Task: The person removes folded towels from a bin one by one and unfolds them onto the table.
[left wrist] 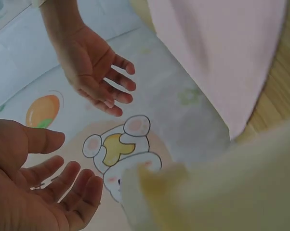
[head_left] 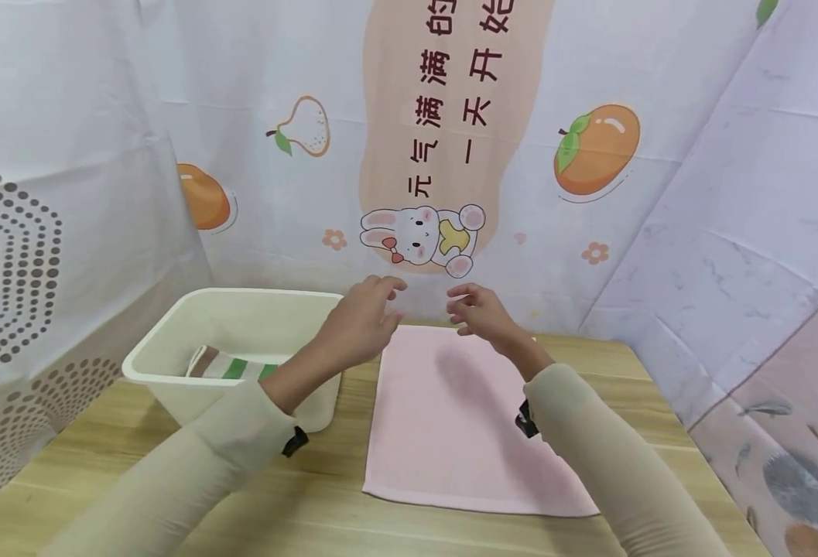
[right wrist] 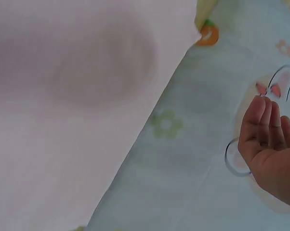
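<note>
A pink towel [head_left: 436, 433] lies spread flat on the wooden table. Above its far left corner, my left hand [head_left: 365, 319] hovers with fingers loosely bent and nothing in them. My right hand [head_left: 484, 316] hangs over the towel's far edge, likewise holding nothing. The two palms face each other across a gap, as the left wrist view also shows, with the right hand [left wrist: 89, 65] opposite the left hand [left wrist: 44, 183]. Part of the towel [right wrist: 77, 120] fills the left of the right wrist view, below the right hand [right wrist: 275, 149].
On the left stands a cream plastic bin [head_left: 172, 371], partly behind the left forearm. Inside it lies a striped cloth [head_left: 234, 367] in brown, white and green. A printed curtain [head_left: 255, 209] rises behind the wooden table [head_left: 311, 495], with further cloth walls at both sides.
</note>
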{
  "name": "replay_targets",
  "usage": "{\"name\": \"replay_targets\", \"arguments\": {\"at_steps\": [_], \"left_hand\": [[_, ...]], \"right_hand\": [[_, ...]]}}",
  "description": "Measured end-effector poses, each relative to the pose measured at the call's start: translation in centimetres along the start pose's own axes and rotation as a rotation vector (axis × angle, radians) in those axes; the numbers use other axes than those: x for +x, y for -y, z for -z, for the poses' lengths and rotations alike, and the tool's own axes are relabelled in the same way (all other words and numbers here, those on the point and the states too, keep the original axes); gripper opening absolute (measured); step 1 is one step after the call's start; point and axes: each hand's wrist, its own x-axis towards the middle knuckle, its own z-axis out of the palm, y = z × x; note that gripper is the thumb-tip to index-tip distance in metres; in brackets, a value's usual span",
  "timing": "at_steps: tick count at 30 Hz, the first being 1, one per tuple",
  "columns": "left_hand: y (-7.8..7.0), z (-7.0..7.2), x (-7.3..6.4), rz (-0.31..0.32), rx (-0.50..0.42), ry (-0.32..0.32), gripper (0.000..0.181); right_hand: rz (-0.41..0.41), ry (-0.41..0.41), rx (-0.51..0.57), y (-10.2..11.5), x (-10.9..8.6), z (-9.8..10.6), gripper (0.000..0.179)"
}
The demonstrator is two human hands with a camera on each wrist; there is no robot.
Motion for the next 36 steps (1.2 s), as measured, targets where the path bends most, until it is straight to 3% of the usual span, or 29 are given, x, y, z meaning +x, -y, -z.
{"name": "replay_targets", "arguments": {"at_steps": [5,14,18,23,26,29,32,36], "left_hand": [[0.7,2.3,-0.8,-0.065,0.11,0.027,0.037],[2.9,5.3,-0.2,-0.06,0.182,0.183,0.034],[4.5,5.9,0.5,-0.054,0.201,0.263,0.029],[7.3,7.1,2.0,-0.094,0.171,0.344,0.021],[8.9,7.9,3.1,-0.115,0.143,0.437,0.021],[10.4,8.4,4.1,-0.076,0.112,0.575,0.025],[11.7,8.7,4.8,0.007,0.073,0.714,0.032],[13.0,8.6,5.3,0.119,0.038,0.843,0.038]], "right_hand": [[-0.045,0.047,0.091,1.5,-0.1,-3.6,0.031],[-0.072,0.101,0.28,3.6,-1.6,-9.5,0.029],[-0.108,0.134,0.382,4.4,-2.3,-12.0,0.029],[-0.151,0.173,0.411,4.7,-2.8,-14.2,0.036],[-0.17,0.169,0.444,4.7,-2.9,-14.9,0.04],[-0.181,0.157,0.508,4.6,-3.0,-15.2,0.039],[-0.186,0.15,0.571,4.5,-3.1,-15.6,0.035],[-0.161,0.143,0.607,4.4,-3.1,-16.2,0.03]]}}
